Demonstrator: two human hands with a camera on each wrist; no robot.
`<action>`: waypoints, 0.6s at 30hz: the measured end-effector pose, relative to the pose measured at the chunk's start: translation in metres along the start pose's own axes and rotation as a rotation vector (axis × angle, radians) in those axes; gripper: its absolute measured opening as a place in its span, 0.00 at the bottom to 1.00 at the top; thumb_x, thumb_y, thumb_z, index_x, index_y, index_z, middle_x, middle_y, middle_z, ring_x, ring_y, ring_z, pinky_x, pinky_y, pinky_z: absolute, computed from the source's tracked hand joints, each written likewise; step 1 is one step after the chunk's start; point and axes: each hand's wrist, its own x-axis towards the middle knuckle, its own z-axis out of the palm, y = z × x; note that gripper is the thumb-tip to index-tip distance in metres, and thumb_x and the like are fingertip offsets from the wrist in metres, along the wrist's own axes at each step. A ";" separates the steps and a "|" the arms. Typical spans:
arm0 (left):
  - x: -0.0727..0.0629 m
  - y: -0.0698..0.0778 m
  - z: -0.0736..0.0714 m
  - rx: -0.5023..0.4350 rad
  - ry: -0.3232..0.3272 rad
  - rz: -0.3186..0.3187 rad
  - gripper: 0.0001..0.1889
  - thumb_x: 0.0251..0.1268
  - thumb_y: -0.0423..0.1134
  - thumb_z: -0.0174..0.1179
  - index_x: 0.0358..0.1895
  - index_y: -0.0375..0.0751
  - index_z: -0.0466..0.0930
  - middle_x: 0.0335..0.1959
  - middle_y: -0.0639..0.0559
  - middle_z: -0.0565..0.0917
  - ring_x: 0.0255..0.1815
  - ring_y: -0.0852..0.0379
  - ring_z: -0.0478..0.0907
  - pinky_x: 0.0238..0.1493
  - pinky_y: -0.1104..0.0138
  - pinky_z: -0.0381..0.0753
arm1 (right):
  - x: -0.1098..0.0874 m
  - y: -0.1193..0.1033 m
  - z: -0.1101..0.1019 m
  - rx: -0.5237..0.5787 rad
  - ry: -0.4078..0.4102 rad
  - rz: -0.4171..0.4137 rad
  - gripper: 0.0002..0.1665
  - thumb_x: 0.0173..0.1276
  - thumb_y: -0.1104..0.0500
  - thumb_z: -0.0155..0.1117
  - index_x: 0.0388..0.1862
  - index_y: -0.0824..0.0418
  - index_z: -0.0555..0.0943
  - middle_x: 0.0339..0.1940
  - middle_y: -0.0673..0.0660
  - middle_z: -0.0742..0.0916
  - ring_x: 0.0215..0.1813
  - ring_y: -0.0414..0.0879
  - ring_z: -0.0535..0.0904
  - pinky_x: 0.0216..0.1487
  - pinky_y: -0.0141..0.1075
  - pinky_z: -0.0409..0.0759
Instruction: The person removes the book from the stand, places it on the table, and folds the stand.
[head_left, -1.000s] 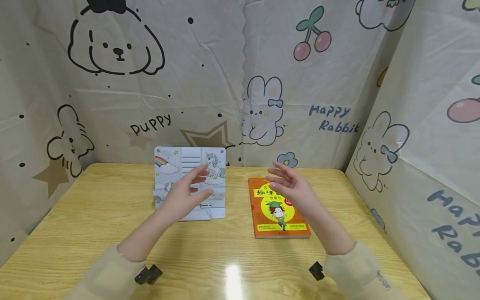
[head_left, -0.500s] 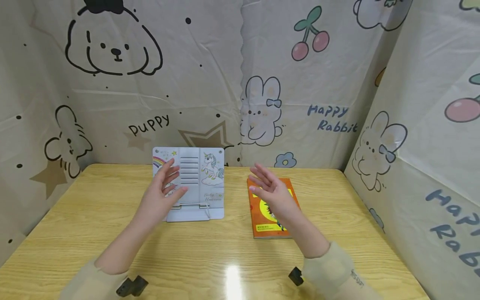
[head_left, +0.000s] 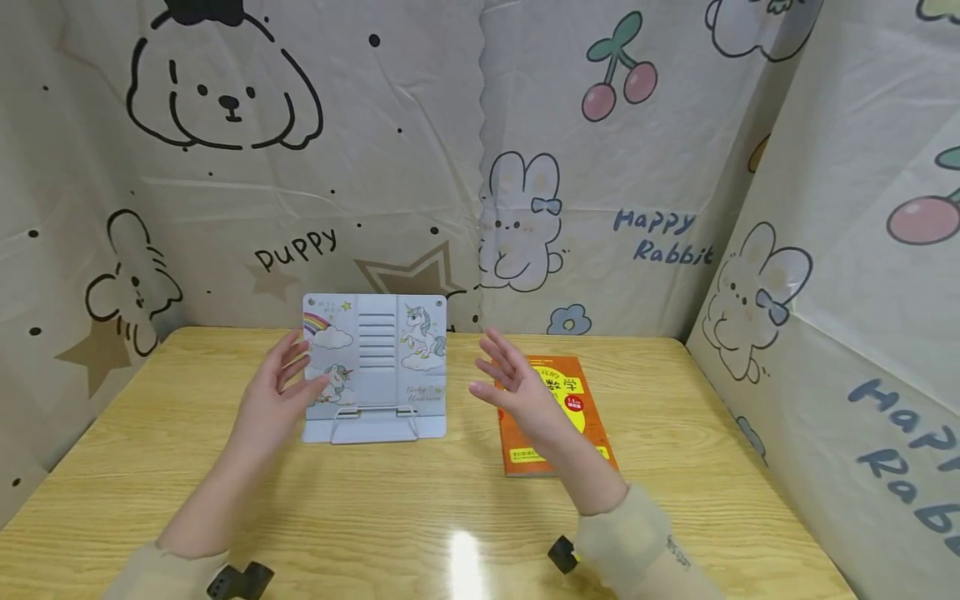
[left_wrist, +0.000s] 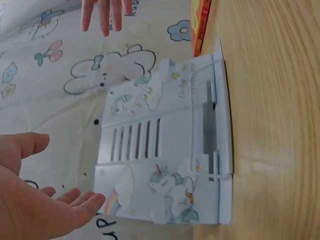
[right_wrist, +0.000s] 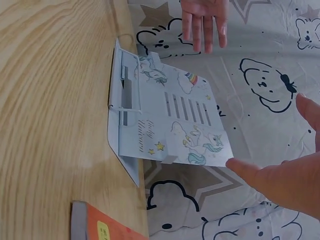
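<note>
A white metal book stand (head_left: 377, 383) with unicorn, rainbow and cloud prints stands propped up on the table. My left hand (head_left: 270, 400) is raised by its left edge, fingers extended and thumb apart, holding nothing. To the stand's right lies an orange and yellow book (head_left: 592, 425), cover up. My right hand (head_left: 525, 400) hovers in front of the book's left part and hides some of its cover; its fingers are spread and grip nothing. In the left wrist view the stand's wire page holder (left_wrist: 194, 125) runs along its lower ledge.
The wooden table (head_left: 420, 500) runs back to a cloth backdrop (head_left: 405, 183) printed with puppies, rabbits and cherries. The cloth also closes off both sides. A bright reflection lies on the front of the table.
Both hands have moved left. The left one went from in front of the stand to its left edge; the right one uncovered more of the book's right side. Stand and book stay put.
</note>
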 end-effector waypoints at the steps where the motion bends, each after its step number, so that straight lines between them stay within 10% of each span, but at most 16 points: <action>1: 0.001 -0.003 -0.002 -0.010 0.002 -0.010 0.43 0.65 0.45 0.59 0.76 0.45 0.42 0.72 0.41 0.59 0.70 0.44 0.59 0.59 0.74 0.72 | 0.001 0.002 0.001 0.002 -0.001 0.003 0.45 0.65 0.59 0.64 0.74 0.40 0.53 0.75 0.46 0.60 0.73 0.47 0.59 0.70 0.50 0.61; 18: 0.015 -0.043 -0.007 -0.056 0.045 -0.143 0.47 0.62 0.49 0.62 0.76 0.45 0.40 0.73 0.40 0.55 0.71 0.41 0.57 0.67 0.49 0.63 | 0.022 0.027 0.017 0.060 0.033 0.063 0.47 0.64 0.61 0.64 0.75 0.42 0.51 0.76 0.51 0.58 0.74 0.51 0.57 0.71 0.49 0.59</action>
